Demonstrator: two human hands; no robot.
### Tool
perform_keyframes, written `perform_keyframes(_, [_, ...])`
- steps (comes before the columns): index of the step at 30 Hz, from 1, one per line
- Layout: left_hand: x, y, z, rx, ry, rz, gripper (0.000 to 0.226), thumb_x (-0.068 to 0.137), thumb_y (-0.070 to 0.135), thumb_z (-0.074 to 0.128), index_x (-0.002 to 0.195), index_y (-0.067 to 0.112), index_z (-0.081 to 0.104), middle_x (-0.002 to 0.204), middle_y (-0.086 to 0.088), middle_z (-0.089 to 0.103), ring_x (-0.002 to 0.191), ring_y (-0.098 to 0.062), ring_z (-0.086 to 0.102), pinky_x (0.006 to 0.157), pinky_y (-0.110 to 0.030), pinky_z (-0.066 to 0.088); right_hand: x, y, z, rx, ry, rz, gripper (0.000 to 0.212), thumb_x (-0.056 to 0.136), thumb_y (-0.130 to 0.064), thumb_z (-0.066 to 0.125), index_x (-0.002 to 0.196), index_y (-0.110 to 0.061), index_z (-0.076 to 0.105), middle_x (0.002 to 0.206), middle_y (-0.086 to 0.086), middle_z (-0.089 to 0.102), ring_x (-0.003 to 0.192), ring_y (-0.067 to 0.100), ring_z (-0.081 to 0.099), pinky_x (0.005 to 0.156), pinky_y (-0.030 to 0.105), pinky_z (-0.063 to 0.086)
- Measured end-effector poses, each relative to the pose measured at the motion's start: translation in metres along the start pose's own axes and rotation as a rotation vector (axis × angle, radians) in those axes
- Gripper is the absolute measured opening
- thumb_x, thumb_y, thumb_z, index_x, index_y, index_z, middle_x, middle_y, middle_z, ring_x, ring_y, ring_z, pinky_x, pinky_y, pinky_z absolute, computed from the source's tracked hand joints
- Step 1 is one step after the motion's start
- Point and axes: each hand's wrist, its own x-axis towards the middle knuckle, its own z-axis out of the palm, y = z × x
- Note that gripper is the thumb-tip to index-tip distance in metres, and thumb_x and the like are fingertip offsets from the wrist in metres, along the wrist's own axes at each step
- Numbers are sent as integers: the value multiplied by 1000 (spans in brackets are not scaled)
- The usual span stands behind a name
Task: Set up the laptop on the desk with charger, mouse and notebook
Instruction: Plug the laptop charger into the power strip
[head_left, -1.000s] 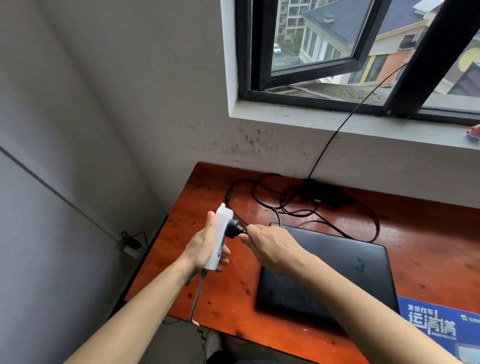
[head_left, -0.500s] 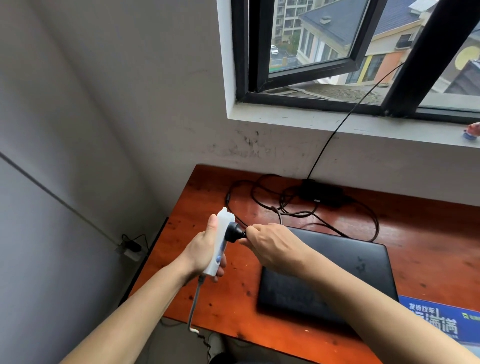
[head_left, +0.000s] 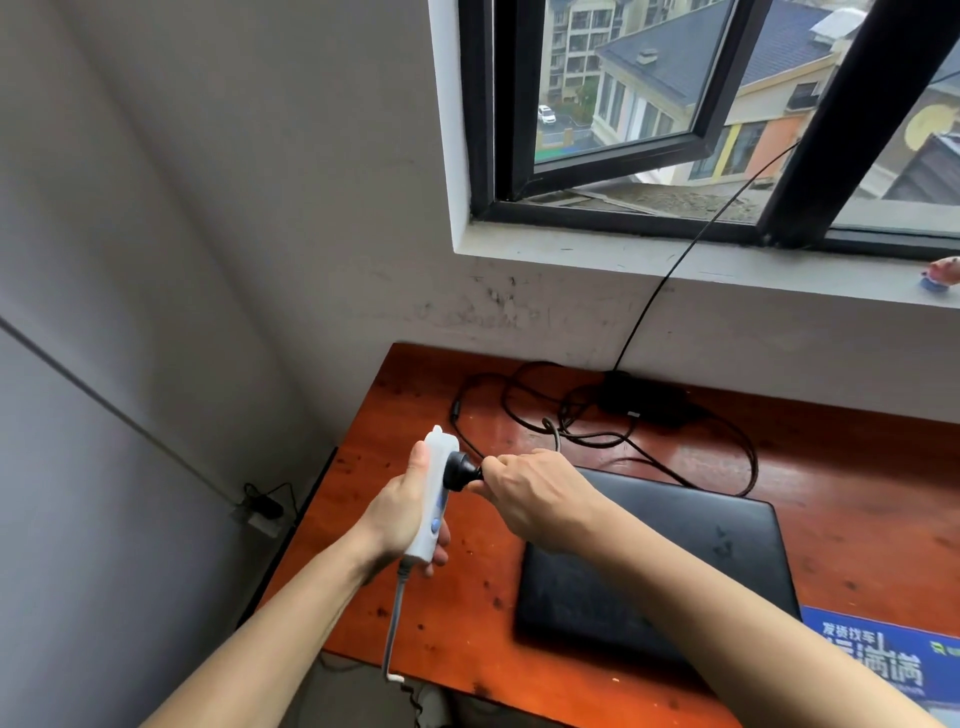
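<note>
My left hand (head_left: 402, 506) grips a white power strip (head_left: 434, 496) upright above the desk's left part. My right hand (head_left: 535, 493) is closed on the black charger plug (head_left: 462, 467), which sits against the strip's face. The plug's cable runs back to the black charger brick (head_left: 641, 397) near the wall, amid loose cable loops (head_left: 524, 410). A shut black laptop (head_left: 665, 566) lies flat on the red-brown desk (head_left: 857, 483), partly hidden by my right forearm. A blue notebook (head_left: 878, 660) lies at the desk's front right. No mouse is visible.
The desk stands in a corner, grey wall on the left, window sill (head_left: 727, 270) above the back edge. A thin black cable (head_left: 675, 270) climbs from the charger brick to the open window. A wall socket with a plug (head_left: 260, 512) sits low left of the desk. The strip's grey cord (head_left: 392, 629) hangs over the front edge.
Both hands have stayed together at the power strip, and the plug has been pressed closer against its face. The view has shifted slightly; nothing on the desk moved.
</note>
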Motion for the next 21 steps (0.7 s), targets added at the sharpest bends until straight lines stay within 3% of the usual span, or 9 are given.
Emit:
perform_keyframes(4, [6,2,-1,228,133,44,94,81,83,14,117,7,55,62,-16,65,50,-32,69,41,-31,51,-3,2,6,-43,23,-39,35,106,-43,35,79,-21,34,72,5,65,55,31,59,49,35,27])
perform_keyframes(9, [12,11,-26,164,-51,-14,96,73,90,23,97,3,57,58,-13,62,50,-33,66,42,-33,52,-2,-6,18,59,97,9,35,106,-45,31,80,-22,34,74,9,67,57,39,60,51,36,28])
perform_keyframes(11, [15,11,-24,111,-7,16,94,74,88,23,95,3,58,56,-12,61,49,-32,64,41,-30,50,4,-6,21,97,136,43,35,106,-45,31,80,-21,33,75,9,65,59,39,59,55,36,29])
perform_keyframes(16, [24,-6,5,-90,150,123,73,80,83,24,107,27,61,59,-8,61,51,-26,64,44,-31,51,18,13,28,114,104,117,31,106,-43,36,87,-20,42,87,9,65,77,37,62,72,44,42])
perform_keyframes(19, [35,-20,-5,36,166,113,76,82,81,24,113,20,58,68,-12,64,53,-25,65,45,-31,51,17,22,44,24,14,108,41,103,-52,37,87,-17,54,89,3,67,86,28,63,78,41,43])
perform_keyframes(21, [43,-31,-16,99,170,63,77,81,82,27,115,19,56,75,-14,65,57,-25,65,47,-32,51,13,30,56,24,-77,135,40,101,-50,42,103,-18,65,98,1,68,96,25,62,85,39,43])
